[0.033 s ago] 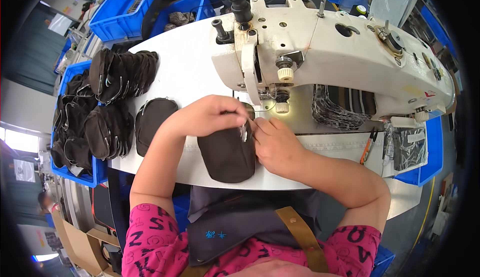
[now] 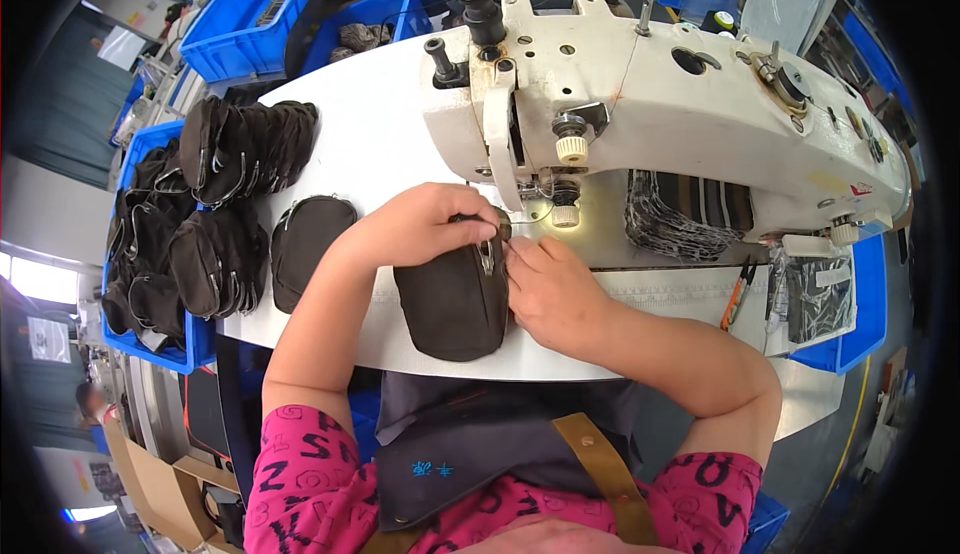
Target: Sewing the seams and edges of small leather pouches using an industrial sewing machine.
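1. A dark brown pouch (image 2: pixel 452 299) is laid on the white sewing table (image 2: pixel 380 144), directly in front of the person and just below the needle area of the cream industrial sewing machine (image 2: pixel 680 104)
2. The left hand (image 2: pixel 425 224) is placed over the upper edge of the pouch; its fingers are curled down and closed on the top rim beside a small metal ring fitting (image 2: pixel 487 254)
3. The right hand (image 2: pixel 550 289) is set against the right side of the pouch; its fingers are bent, with the fingertips pressed to the pouch's upper right edge near the fitting. A full grip cannot be confirmed from this view
4. Both hands are seen touching the pouch, close together under the machine's lit needle area
5. A second dark pouch (image 2: pixel 305 244) is noted lying flat on the table, to the left of the left forearm and apart from it
6. Stacks of further dark pouches (image 2: pixel 240 144) are observed at the table's left end, and more in a blue bin (image 2: pixel 140 144)
7. Orange-handled snips (image 2: pixel 738 294) are recorded on the table at the right
8. Striped dark fabric (image 2: pixel 680 214) is seen beneath the machine arm
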Available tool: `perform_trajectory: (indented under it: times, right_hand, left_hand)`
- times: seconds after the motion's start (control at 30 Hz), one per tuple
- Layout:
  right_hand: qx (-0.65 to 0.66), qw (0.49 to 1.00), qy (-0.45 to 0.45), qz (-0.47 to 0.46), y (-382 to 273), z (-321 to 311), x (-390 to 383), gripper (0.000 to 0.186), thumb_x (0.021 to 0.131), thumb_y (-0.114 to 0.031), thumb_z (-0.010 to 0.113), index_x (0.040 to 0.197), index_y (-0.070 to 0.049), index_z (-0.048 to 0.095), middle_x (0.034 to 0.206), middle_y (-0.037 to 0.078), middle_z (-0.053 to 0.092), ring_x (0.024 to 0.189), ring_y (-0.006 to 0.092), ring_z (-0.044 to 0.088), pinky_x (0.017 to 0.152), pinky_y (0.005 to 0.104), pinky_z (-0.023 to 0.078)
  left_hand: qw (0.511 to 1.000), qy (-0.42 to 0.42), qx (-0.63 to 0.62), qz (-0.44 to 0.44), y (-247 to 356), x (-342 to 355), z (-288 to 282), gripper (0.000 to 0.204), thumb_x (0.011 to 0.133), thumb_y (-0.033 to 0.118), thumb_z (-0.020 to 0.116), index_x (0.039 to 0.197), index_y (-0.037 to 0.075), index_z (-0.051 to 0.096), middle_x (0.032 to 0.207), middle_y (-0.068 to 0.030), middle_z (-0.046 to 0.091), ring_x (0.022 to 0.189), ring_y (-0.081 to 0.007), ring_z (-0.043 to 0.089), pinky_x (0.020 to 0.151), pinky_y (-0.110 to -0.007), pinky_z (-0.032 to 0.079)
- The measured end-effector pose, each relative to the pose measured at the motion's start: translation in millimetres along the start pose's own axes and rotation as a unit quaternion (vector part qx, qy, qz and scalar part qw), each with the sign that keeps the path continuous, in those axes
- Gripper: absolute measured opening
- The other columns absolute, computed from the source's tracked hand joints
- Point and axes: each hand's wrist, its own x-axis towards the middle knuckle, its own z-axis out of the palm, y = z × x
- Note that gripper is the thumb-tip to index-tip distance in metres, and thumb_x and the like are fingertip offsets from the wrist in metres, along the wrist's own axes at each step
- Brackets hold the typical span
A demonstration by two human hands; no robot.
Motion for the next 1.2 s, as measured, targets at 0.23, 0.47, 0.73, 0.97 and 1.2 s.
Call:
perform_trajectory:
  times: [0.23, 0.47, 0.73, 0.97, 1.2]
  right_hand:
    - [0.025, 0.997, 0.067, -0.007, 0, 4, 3, 0.018, 0.079, -0.018, 0.065, 0.089, -0.004, 0.072, 0.108, 0.015, 0.070, 0.108, 0.0272, 0.057, 0.079, 0.0355, 0.042]
    - [0.046, 0.992, 0.108, -0.048, 15, 8, 3, 0.021, 0.081, -0.019, 0.064, 0.091, -0.003, 0.073, 0.108, 0.015, 0.071, 0.115, 0.0303, 0.062, 0.092, 0.0385, 0.050]
    - [0.136, 0.984, 0.082, -0.079, 23, 3, 7, 0.023, 0.079, -0.019, 0.070, 0.094, -0.003, 0.072, 0.109, 0.013, 0.071, 0.120, 0.0310, 0.063, 0.097, 0.0441, 0.053]
    - [0.088, 0.988, 0.114, -0.048, 23, 0, 5, 0.023, 0.077, -0.022, 0.072, 0.093, -0.006, 0.069, 0.107, 0.010, 0.069, 0.096, 0.0239, 0.064, 0.077, 0.0382, 0.054]
    - [0.003, 0.983, 0.161, -0.085, 10, 2, 6, 0.026, 0.074, -0.015, 0.072, 0.098, -0.003, 0.069, 0.104, 0.012, 0.070, 0.079, 0.0194, 0.062, 0.061, 0.0315, 0.043]
  left_hand:
    - [0.987, 0.102, 0.126, -0.015, -38, 12, 17, 0.018, 0.097, 0.023, 0.068, 0.105, 0.009, 0.076, 0.094, -0.0148, 0.074, 0.087, -0.0359, 0.070, 0.079, -0.042, 0.055]
    - [0.985, 0.092, 0.132, -0.059, -17, -4, 9, 0.018, 0.098, 0.024, 0.067, 0.102, 0.008, 0.074, 0.090, -0.0148, 0.073, 0.086, -0.0379, 0.069, 0.077, -0.044, 0.054]
    - [0.991, 0.085, 0.099, 0.015, -25, 0, 10, 0.015, 0.096, 0.022, 0.068, 0.100, 0.009, 0.075, 0.093, -0.0115, 0.074, 0.087, -0.0357, 0.069, 0.077, -0.043, 0.054]
    - [0.988, 0.099, 0.116, -0.001, -21, 0, 14, 0.015, 0.094, 0.023, 0.070, 0.100, 0.011, 0.076, 0.094, -0.0088, 0.075, 0.087, -0.0336, 0.069, 0.077, -0.042, 0.054]
    - [0.984, 0.112, 0.141, -0.011, -18, 0, 20, 0.013, 0.091, 0.024, 0.074, 0.097, 0.012, 0.076, 0.090, -0.0076, 0.074, 0.086, -0.0314, 0.070, 0.076, -0.042, 0.055]
